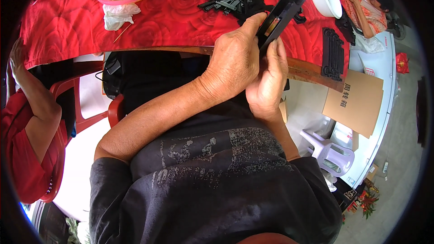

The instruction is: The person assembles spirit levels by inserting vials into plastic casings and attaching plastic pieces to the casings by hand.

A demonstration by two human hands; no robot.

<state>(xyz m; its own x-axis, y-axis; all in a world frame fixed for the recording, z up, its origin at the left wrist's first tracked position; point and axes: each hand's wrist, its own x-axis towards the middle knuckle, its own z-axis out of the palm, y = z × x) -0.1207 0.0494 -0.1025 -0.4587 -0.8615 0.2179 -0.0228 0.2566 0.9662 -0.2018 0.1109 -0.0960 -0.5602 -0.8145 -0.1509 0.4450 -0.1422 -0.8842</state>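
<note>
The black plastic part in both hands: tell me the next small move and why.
Probably a light press on the yellowish piece with the left hand, while the right hand steadies the black plastic part. The piece shows inside the part's open channel, and a left-hand digit lies at the near edge, close to it. Whether it is fully seated, I cannot tell.

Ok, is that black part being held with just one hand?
No, the left hand and the right hand are both on the black part.
</note>
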